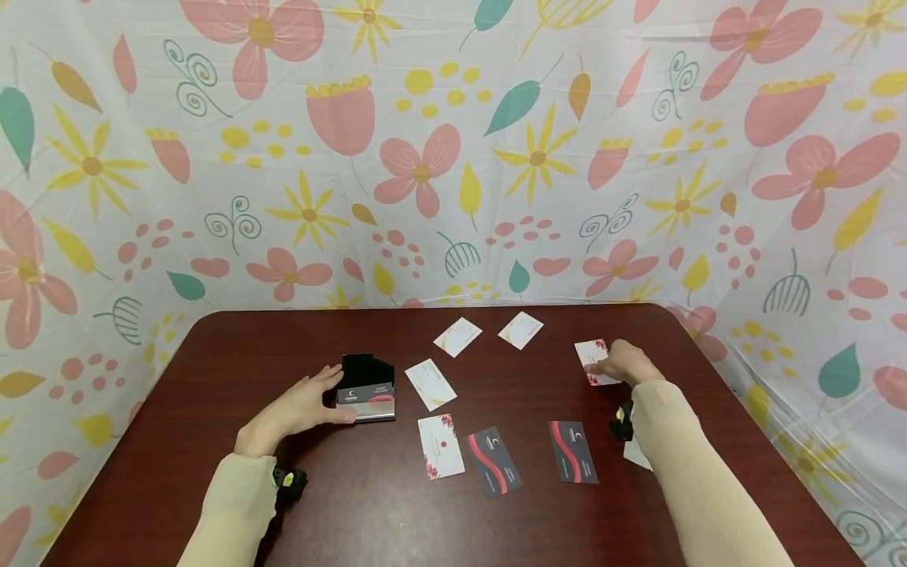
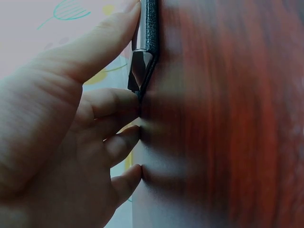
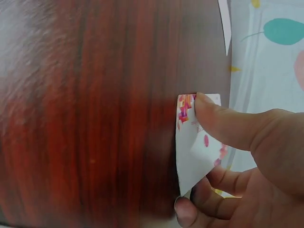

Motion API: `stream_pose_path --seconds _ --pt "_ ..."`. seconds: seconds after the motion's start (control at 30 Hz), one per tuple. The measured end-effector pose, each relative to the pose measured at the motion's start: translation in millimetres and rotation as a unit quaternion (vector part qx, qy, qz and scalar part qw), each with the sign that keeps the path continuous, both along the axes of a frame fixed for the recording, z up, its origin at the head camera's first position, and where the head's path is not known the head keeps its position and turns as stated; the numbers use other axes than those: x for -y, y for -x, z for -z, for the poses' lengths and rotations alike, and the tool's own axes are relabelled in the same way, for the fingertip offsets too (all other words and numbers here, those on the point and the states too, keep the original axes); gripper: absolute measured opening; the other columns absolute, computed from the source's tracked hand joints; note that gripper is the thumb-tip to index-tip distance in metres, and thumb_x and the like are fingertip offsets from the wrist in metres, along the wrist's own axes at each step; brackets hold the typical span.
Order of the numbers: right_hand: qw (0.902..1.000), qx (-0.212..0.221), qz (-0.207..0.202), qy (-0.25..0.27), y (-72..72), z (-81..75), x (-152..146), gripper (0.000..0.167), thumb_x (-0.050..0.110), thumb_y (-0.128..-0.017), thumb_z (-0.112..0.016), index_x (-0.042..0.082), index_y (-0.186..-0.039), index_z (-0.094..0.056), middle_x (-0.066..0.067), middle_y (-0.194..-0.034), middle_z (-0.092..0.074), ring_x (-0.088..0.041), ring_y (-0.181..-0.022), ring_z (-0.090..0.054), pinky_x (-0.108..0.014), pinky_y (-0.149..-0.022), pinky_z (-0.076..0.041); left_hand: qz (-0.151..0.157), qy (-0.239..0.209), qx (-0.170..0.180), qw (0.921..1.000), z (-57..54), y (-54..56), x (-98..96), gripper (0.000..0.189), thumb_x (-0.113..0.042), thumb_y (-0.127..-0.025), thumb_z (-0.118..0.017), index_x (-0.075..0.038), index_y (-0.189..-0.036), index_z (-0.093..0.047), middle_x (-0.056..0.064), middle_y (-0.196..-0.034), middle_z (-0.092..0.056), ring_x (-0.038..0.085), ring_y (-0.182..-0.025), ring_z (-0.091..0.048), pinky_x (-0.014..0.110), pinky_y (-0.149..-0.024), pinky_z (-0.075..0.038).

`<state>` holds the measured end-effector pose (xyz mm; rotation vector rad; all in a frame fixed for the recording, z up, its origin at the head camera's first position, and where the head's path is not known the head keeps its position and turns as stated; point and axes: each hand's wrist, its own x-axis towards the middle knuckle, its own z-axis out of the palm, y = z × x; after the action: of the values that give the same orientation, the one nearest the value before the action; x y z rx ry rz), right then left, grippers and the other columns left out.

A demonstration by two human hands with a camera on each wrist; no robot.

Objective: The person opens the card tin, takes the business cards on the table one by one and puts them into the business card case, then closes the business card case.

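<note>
On the left of the table lies a card case [image 1: 374, 408] with its black lid [image 1: 357, 375] raised and a dark grey business card with a red wave inside. My left hand [image 1: 301, 405] rests against its left side, the thumb on the case's metal front and the forefinger by the lid. In the left wrist view the other fingertips [image 2: 129, 178] touch the tabletop. At the right, my right hand [image 1: 627, 363] pinches a white business card [image 1: 591, 356] with red floral corners. The right wrist view has the thumb on the card's face, and the card [image 3: 192, 161] looks bent.
Between my hands lie several business cards: white ones with yellowish marks [image 1: 457, 337], a white floral one [image 1: 441, 446], and two dark grey ones [image 1: 573, 451]. A white card [image 1: 638, 454] is partly hidden under my right forearm. A flower-patterned cloth [image 1: 453, 157] hangs behind the table [image 1: 397, 504].
</note>
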<state>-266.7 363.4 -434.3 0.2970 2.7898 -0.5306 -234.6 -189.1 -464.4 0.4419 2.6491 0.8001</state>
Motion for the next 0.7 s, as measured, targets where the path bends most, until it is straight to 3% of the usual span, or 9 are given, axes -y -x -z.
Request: stream_pose_path --seconds 0.1,0.27,0.43,0.53,0.7 --pt "0.9999 -0.011 0.005 0.012 -0.2 2.3 -2.0 0.067 0.035 -0.087 -0.073 -0.02 -0.114 -0.047 -0.029 -0.099 -0.055 -0.037 -0.087 -0.051 -0.05 -0.081 -0.047 -0.002 0.001 0.001 1.0 -0.1 0.5 -0.5 0.099 -0.052 -0.08 -0.076 -0.001 -0.152 -0.03 0.021 -0.16 -0.015 0.055 -0.14 -0.009 0.066 -0.108 -0.018" --pt "0.9985 -0.04 0.004 0.037 0.7 3.0 -2.8 0.043 0.024 -0.09 -0.068 -0.013 -0.104 -0.051 -0.021 -0.09 -0.053 -0.03 -0.077 -0.053 -0.037 -0.066 -0.048 -0.002 0.007 0.003 1.0 1.3 1.2 -0.5 0.1 -0.054 -0.08 -0.075 -0.001 -0.152 -0.031 0.02 -0.16 -0.016 0.056 -0.14 -0.009 0.067 -0.108 -0.018" --pt "0.995 -0.08 -0.016 0.058 4.7 -0.6 6.5 0.02 0.015 -0.093 -0.061 -0.003 -0.085 -0.057 -0.013 -0.077 -0.056 -0.02 -0.061 -0.054 -0.029 -0.052 -0.046 -0.001 0.008 -0.002 1.0 3.1 2.3 0.8 0.1 -0.053 -0.08 -0.076 0.0 -0.152 -0.032 0.02 -0.16 -0.016 0.055 -0.14 -0.009 0.067 -0.108 -0.018" --pt "0.9928 -0.101 -0.031 0.057 8.2 -6.1 17.2 0.022 0.015 -0.093 -0.061 0.003 -0.075 -0.056 -0.008 -0.069 -0.054 -0.018 -0.057 -0.052 -0.028 -0.051 -0.042 -0.003 0.008 -0.005 1.0 4.4 3.4 1.6 0.1 -0.054 -0.08 -0.075 -0.001 -0.152 -0.032 0.02 -0.16 -0.016 0.056 -0.139 -0.009 0.068 -0.107 -0.019" --pt "0.9895 -0.122 -0.05 0.059 11.8 -18.3 39.1 0.023 0.016 -0.092 -0.063 0.004 -0.074 -0.057 -0.005 -0.069 -0.054 -0.018 -0.06 -0.051 -0.029 -0.054 -0.041 -0.002 0.013 -0.006 0.9999 5.1 3.7 1.7 0.1 -0.055 -0.08 -0.075 -0.001 -0.152 -0.031 0.02 -0.16 -0.016 0.057 -0.139 -0.01 0.069 -0.106 -0.019"
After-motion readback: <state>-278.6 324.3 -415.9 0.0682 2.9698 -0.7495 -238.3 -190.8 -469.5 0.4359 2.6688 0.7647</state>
